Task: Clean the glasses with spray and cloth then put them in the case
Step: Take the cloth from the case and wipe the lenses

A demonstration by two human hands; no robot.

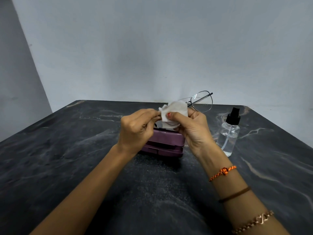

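I hold thin metal-framed glasses (pixel 202 101) up above the table. My right hand (pixel 193 129) pinches a small white cloth (pixel 174 110) around one lens, thumb on the cloth's front. The other lens sticks out to the upper right, bare. My left hand (pixel 137 128) grips the glasses at the covered lens's left side, fingers closed; that part of the frame is hidden. Under both hands a purple glasses case (pixel 165 144) lies shut on the table. A clear spray bottle (pixel 228 134) with a black nozzle stands upright to the right of the case.
The dark marble-patterned table (pixel 67 150) runs back to a pale wall (pixel 152 48). Its far edge lies just behind the glasses. Bracelets circle my right wrist (pixel 223 172).
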